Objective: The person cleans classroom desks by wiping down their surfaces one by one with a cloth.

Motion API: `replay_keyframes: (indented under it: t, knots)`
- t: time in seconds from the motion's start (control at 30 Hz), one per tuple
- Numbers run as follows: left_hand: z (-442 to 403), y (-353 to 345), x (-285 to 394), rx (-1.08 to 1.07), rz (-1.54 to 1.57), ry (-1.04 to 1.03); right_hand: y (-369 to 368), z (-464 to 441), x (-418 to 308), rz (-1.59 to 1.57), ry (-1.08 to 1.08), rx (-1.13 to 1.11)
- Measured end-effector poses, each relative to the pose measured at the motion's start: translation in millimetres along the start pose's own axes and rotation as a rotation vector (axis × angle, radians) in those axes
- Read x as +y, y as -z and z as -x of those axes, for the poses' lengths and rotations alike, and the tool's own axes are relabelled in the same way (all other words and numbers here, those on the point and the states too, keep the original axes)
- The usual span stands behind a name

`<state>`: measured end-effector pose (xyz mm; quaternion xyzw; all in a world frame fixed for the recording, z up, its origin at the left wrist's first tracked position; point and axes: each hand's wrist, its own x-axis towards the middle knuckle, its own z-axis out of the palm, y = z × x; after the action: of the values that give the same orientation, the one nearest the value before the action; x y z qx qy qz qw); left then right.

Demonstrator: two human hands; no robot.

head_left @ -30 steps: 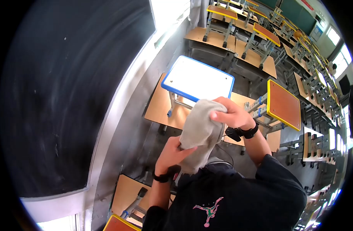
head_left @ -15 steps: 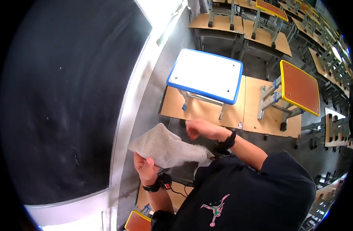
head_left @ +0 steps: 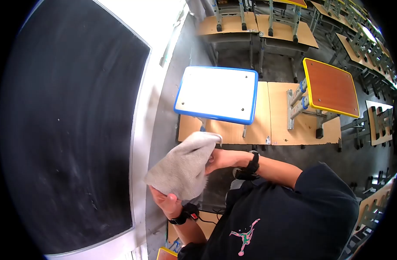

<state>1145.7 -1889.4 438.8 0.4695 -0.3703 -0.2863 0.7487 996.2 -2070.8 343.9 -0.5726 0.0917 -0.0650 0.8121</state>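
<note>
A grey-beige cloth (head_left: 181, 167) hangs spread in front of my body, between a blackboard and the desks. My left hand (head_left: 167, 203) pinches its lower left edge, thumb on the near side. At the cloth's right side is my right hand (head_left: 219, 160), closed on the edge with its fingers partly hidden behind the fabric. A fold of the cloth curls over at the top, above my right hand. Both wrists wear black bands.
A blackboard (head_left: 77, 143) with faint chalk smears fills the left side, inside a white frame. A white-topped stool with a blue rim (head_left: 218, 93) and a brown-topped stool with a yellow rim (head_left: 333, 86) stand on wooden desks (head_left: 278, 138). More desks with stools recede at upper right.
My right hand, free of the cloth before, has come down onto its right side. The cloth, earlier trailing towards my body, is now raised and spread between both hands. The view has shifted slightly.
</note>
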Motion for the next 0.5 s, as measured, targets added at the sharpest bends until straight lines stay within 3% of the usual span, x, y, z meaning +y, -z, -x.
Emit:
replay_keyframes:
  t: [0.1, 0.3, 0.4, 0.47, 0.5]
  knots:
    - [1.0, 2.5, -8.2, 0.001, -0.021, -0.001, 11.1, 16.7, -24.2, 0.175, -0.02, -0.008]
    - [-7.3, -7.7, -7.4, 0.065, -0.032, -0.019, 45.6, 36.8, -35.0, -0.188, 0.167, -0.171]
    - [-16.3, -9.6, -3.0, 0.091, -0.058, -0.028, 66.0, 64.9, -62.5, -0.3, 0.153, -0.156]
    - [-23.7, -6.6, 0.9, 0.067, -0.05, -0.019, 78.7, 71.3, -74.8, -0.307, 0.145, 0.039]
    - [-27.7, -5.1, 1.6, 0.077, -0.094, 0.0, 84.7, 74.6, -83.9, -0.306, 0.143, 0.033]
